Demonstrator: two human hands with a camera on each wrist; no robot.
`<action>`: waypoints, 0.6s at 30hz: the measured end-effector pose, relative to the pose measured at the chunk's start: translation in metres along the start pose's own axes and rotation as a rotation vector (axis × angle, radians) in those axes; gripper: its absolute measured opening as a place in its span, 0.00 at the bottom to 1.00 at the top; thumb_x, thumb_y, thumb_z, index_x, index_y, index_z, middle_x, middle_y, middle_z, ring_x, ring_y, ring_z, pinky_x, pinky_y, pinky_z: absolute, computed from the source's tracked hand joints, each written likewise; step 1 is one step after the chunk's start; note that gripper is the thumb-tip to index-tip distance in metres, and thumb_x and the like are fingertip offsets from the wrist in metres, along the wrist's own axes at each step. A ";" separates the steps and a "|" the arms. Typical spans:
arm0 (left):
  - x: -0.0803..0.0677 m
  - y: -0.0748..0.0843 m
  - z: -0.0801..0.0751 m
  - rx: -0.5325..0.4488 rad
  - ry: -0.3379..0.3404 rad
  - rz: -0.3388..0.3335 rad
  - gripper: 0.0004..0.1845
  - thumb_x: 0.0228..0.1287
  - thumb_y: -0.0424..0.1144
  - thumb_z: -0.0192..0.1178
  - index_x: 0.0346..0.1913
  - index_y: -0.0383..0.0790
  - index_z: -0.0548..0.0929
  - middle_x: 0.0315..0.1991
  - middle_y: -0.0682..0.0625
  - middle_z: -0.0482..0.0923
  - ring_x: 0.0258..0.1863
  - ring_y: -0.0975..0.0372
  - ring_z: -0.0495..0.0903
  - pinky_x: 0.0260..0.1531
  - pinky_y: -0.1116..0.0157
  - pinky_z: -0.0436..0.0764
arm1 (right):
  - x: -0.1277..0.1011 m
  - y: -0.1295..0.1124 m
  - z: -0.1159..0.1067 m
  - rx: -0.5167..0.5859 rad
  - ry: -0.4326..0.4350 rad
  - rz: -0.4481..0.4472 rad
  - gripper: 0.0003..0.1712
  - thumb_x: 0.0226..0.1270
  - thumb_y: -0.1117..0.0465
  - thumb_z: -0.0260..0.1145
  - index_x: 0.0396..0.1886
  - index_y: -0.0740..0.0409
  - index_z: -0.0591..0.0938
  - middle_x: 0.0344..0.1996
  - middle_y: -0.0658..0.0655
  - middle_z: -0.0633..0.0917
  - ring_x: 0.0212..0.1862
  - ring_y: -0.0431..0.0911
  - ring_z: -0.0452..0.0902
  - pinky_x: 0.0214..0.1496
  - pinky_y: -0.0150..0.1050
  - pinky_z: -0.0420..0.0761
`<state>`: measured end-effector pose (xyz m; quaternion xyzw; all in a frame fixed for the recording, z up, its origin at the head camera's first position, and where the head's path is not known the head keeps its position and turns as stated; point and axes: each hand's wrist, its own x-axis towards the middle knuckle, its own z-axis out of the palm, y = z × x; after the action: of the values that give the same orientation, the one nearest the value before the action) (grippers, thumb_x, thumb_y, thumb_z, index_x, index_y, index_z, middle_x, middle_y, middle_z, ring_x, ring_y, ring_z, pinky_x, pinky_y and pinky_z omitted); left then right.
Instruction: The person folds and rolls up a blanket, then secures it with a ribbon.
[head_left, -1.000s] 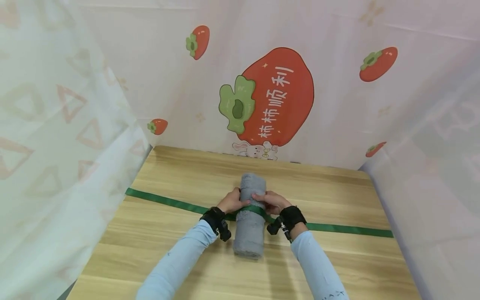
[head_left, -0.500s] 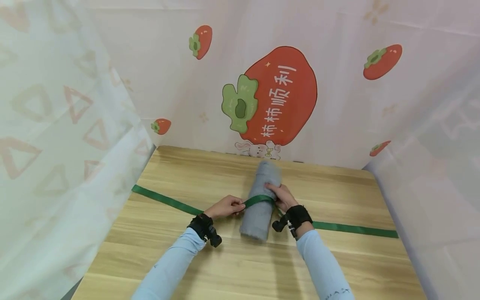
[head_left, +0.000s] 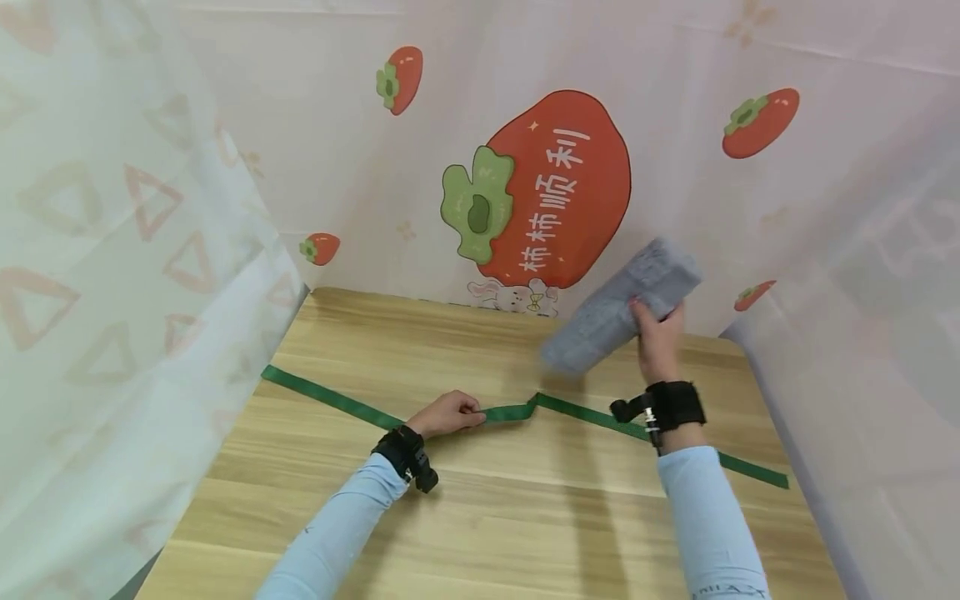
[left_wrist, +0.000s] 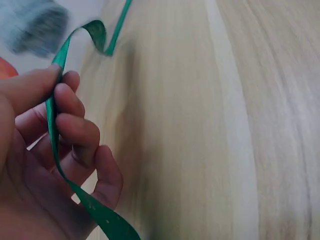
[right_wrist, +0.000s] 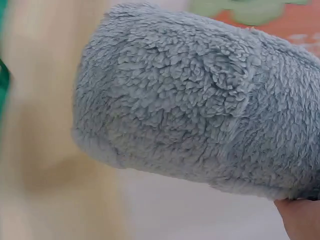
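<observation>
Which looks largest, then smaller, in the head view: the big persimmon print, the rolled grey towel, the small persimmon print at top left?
1. big persimmon print
2. rolled grey towel, held up by the right hand nearer the camera, which enlarges it
3. small persimmon print

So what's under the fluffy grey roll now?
Nothing touches the grey roll from below: the right hand holds it up in the air. Below it are the bare wooden table and the green ribbon, pinched by the left hand.
</observation>
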<state>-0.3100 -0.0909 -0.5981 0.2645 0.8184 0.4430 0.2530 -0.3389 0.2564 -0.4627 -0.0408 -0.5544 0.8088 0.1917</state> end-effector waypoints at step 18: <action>-0.005 -0.001 -0.041 0.220 0.190 -0.107 0.12 0.73 0.39 0.57 0.34 0.35 0.85 0.22 0.52 0.74 0.20 0.63 0.67 0.25 0.67 0.67 | -0.065 0.043 0.025 0.062 -0.623 0.601 0.11 0.80 0.61 0.44 0.53 0.55 0.71 0.43 0.49 0.83 0.44 0.41 0.83 0.45 0.35 0.84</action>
<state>-0.3331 -0.1187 -0.5788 0.2035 0.8953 0.3593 0.1673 -0.2976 0.1981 -0.5016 0.0515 -0.5248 0.8186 -0.2275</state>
